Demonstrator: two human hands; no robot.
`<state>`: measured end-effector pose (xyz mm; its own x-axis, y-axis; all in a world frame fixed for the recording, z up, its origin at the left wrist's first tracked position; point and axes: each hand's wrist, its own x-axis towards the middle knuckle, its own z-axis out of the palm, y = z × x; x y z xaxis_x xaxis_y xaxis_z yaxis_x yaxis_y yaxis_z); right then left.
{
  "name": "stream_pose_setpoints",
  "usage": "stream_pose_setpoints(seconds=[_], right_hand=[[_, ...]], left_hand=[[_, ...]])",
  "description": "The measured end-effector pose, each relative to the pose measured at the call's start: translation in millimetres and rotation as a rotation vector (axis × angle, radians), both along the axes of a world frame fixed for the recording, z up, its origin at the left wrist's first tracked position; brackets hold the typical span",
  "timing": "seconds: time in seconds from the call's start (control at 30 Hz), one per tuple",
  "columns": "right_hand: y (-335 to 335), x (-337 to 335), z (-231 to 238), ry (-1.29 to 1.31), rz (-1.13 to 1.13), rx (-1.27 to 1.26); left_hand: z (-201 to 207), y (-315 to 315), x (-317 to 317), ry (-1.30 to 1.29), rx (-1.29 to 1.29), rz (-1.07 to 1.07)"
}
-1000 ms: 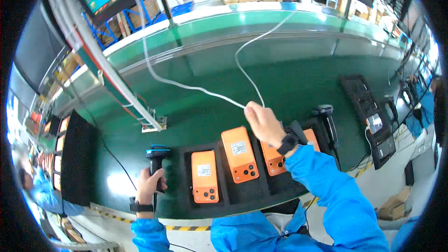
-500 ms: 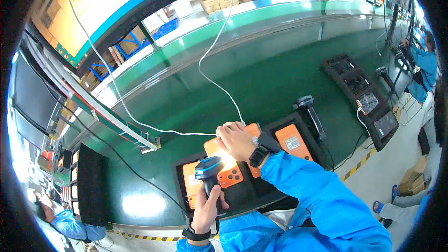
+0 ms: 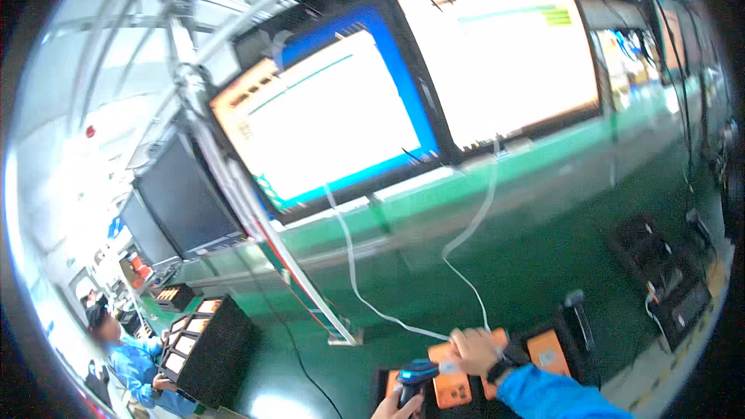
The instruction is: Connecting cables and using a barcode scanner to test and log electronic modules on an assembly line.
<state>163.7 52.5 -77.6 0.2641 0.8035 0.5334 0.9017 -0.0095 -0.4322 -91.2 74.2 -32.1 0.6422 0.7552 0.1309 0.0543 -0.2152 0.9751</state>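
Note:
My left hand (image 3: 400, 406) is wrapped round the handle of a black barcode scanner (image 3: 417, 372) with a blue light. The scanner's head points at an orange phone (image 3: 452, 393) with its camera lenses upward. Over that phone's far end, my right hand (image 3: 473, 351) has its fingers bent together. What they grip is hidden. A white cable (image 3: 403, 326) runs in to these fingers; a second white cable (image 3: 469, 283) comes down just beside them. Another orange phone (image 3: 549, 354) lies to the right in the black tray. My right wrist wears a black watch.
Two lit monitors (image 3: 497, 54) hang above the green bench (image 3: 528, 225). A metal post (image 3: 299, 264) stands left of centre. On the right are another scanner (image 3: 578, 318) and a black tray (image 3: 660, 279). At left, a person in blue (image 3: 136, 368) holds a black case (image 3: 213, 349).
My view has swung up and left, so the hands sit lower in it and both monitors show. The scanner stays in my left hand, and my right hand stays over the phone.

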Motion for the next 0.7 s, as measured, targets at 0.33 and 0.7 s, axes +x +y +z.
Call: stream_pose_setpoints(seconds=[0.33, 0.7], right_hand=[[4.8, 10.6, 1.6, 0.116, 0.064, -0.08], [-21.6, -32.2, 82.0, 0.707, 0.381, 0.109]], left_hand=[[-70.0, 149.6, -111.7, 0.555, 0.58, 0.506], [46.0, 36.0, 26.6, -0.222, 0.072, -0.301]])
